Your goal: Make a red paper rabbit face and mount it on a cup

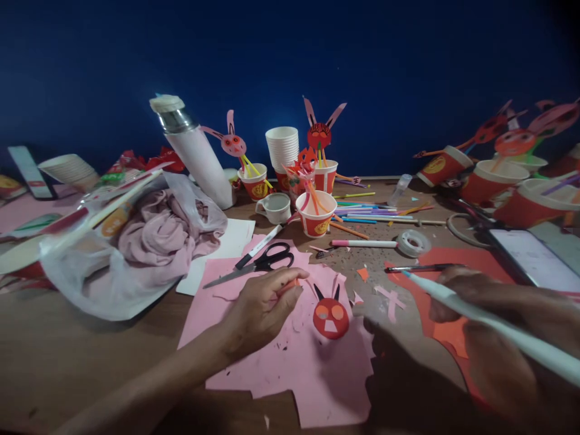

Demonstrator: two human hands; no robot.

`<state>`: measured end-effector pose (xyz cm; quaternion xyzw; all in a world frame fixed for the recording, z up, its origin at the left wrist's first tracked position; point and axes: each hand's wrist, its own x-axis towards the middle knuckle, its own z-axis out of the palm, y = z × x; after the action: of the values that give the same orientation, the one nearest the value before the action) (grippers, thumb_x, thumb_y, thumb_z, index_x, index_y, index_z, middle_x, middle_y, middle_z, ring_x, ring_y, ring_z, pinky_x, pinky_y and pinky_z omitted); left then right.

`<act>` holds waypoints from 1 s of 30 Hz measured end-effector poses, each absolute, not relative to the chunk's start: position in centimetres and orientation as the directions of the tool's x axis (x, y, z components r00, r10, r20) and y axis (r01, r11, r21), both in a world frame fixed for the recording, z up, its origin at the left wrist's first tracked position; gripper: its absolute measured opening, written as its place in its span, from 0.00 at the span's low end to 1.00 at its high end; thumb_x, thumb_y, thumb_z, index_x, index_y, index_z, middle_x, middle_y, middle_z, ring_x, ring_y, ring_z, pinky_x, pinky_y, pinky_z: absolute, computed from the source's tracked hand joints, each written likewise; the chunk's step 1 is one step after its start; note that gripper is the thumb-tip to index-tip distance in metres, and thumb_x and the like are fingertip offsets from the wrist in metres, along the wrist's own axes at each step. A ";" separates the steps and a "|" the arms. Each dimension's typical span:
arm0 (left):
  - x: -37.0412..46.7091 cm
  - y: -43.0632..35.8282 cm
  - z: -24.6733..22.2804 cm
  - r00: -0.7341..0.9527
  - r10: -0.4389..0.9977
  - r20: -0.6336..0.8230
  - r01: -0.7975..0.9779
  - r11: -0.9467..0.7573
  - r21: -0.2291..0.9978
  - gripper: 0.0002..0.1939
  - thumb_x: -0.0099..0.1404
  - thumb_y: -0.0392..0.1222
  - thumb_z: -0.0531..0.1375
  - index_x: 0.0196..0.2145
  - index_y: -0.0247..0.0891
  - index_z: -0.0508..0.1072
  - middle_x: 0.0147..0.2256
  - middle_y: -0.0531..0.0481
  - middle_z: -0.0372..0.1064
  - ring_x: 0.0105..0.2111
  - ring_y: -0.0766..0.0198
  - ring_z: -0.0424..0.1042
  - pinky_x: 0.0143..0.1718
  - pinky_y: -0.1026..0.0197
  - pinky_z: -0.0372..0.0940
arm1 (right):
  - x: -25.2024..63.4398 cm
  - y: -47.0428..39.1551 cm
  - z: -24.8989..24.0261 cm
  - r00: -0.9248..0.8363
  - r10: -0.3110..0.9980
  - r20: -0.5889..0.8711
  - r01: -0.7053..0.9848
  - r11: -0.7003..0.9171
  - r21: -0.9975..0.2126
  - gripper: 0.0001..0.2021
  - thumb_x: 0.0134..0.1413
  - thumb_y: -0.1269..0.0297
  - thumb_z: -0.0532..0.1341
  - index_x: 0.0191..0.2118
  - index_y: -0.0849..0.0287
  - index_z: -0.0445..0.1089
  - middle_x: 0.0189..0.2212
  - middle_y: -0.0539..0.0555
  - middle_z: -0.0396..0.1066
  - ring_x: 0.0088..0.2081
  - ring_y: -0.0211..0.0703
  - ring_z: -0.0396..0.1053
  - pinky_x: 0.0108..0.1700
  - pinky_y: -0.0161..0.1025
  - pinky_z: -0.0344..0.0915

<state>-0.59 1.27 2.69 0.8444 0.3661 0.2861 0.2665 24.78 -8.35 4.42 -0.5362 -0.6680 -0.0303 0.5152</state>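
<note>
My left hand (267, 302) hovers over or rests on the pink paper (326, 386), thumb and index finger brought together around a small orange piece (293, 283). Beside its fingertips lies a round red paper face (330, 317) with dark-striped ears, orange eyes and a pale nose piece. At the right, my right hand (493, 338) holds a light-coloured pen (475, 317), its bluish tip pointing left. Behind that tip, a dark slim pen (421, 267) runs toward the right hand's fingers. Red paper (435, 302) with an orange sheet lies beneath this hand.
Black scissors (267, 263) and a marker (258, 246) lie behind my left hand. A tape roll (414, 243), coloured sticks and paper cups (316, 212) stand or lie farther back. A plastic bag (99, 284) and white bottle (199, 160) are at left, a phone (534, 257) at right.
</note>
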 end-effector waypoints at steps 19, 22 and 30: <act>-1.3 0.8 1.0 0.818 0.282 0.501 0.106 -0.930 0.352 0.09 0.63 0.32 0.53 0.41 0.31 0.68 0.36 0.44 0.73 0.36 0.60 0.67 0.37 0.58 0.64 | 23.3 -7.2 0.4 -0.564 0.717 0.410 0.681 0.684 -0.260 0.13 0.64 0.72 0.46 0.45 0.56 0.66 0.41 0.54 0.75 0.50 0.42 0.66 0.56 0.52 0.51; -1.4 0.4 0.5 0.842 0.199 0.501 0.061 -0.958 0.279 0.08 0.64 0.33 0.53 0.40 0.31 0.68 0.36 0.47 0.74 0.36 0.61 0.68 0.35 0.58 0.64 | 23.0 -7.3 0.6 -0.600 0.728 0.333 0.676 0.683 -0.275 0.15 0.64 0.68 0.45 0.48 0.57 0.66 0.44 0.57 0.73 0.51 0.43 0.65 0.57 0.51 0.51; -1.1 0.1 0.1 0.907 0.178 0.382 0.078 -0.961 0.265 0.08 0.66 0.35 0.51 0.36 0.35 0.69 0.32 0.48 0.73 0.30 0.65 0.68 0.28 0.63 0.62 | 22.4 -6.7 2.3 -0.561 0.744 0.363 0.714 0.657 -0.243 0.15 0.63 0.72 0.46 0.46 0.55 0.67 0.36 0.53 0.77 0.45 0.39 0.71 0.52 0.41 0.61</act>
<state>-1.08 0.06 0.13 0.9687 0.0660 0.2053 0.1227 22.37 -6.72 2.31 -0.4128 -0.8827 0.0340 0.2217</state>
